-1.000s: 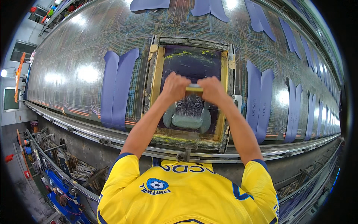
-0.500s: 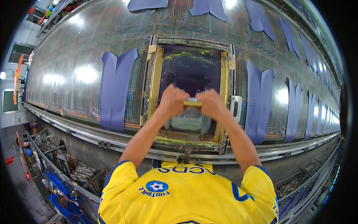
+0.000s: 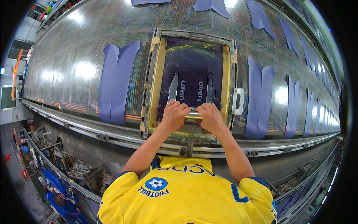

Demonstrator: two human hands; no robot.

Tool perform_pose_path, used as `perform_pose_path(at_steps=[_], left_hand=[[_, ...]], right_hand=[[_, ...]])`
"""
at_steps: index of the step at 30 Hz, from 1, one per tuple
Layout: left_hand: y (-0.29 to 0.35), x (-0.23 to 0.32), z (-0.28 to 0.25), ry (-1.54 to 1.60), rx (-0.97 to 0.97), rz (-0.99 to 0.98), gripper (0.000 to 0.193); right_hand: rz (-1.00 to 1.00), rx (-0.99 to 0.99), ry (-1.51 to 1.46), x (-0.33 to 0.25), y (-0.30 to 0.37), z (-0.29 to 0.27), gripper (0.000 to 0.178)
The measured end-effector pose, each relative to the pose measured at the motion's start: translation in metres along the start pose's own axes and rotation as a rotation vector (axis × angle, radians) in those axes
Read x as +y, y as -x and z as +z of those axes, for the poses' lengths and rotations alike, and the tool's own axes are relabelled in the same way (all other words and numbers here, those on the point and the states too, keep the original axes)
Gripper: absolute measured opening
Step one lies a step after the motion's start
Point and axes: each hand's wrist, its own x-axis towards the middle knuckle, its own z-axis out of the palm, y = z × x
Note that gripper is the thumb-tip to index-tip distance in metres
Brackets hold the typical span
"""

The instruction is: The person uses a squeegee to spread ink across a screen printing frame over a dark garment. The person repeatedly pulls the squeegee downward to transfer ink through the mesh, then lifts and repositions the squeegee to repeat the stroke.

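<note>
Both my hands are closed around a squeegee [image 3: 193, 113] with a metal bar and a yellowish edge. My left hand [image 3: 174, 115] grips its left end and my right hand [image 3: 210, 117] its right end. Beneath them lies a screen-printing frame [image 3: 152, 80] with a dark purple mesh [image 3: 192, 61] and yellowish tape down its sides. The squeegee rests near the mesh's near end. Light lettering shows on the mesh beyond my hands, with shiny wet streaks beside it. Yellow-green smears cross the far end. My hands hide part of the squeegee.
On the long metal table [image 3: 63, 63], a purple cut piece [image 3: 117, 82] lies left of the frame and another [image 3: 260, 97] lies right. Several more run off to the right and back. A white handle [image 3: 238, 101] juts from the frame's right side. A metal rail [image 3: 112, 137] borders the near edge.
My hands have drawn the squeegee toward me, down the mesh. Lettering and wet streaks that were mostly covered now show beyond it. The grey patch near my hands is no longer visible.
</note>
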Motion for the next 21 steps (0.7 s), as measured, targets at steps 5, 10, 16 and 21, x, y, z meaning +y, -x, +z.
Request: perform_pose_path(at_steps=[5, 10, 16, 21], left_hand=[[-0.017, -0.004, -0.003, -0.055, -0.022, -0.025, 0.031], [0.002, -0.01, 0.009, -0.089, 0.008, -0.049, 0.033], [-0.022, 0.003, 0.017, -0.012, 0.049, -0.04, 0.031], [-0.034, -0.018, 0.002, -0.062, 0.066, -0.056, 0.03]], right_hand=[[0.219, 0.441, -0.171, 0.042, -0.023, -0.052, 0.034], [0.941, 0.5, -0.034, 0.145, -0.016, -0.037, 0.03], [0.723, 0.655, 0.016, 0.165, 0.002, -0.073, 0.033], [0.672, 0.741, -0.031, 0.153, -0.022, -0.07, 0.032]])
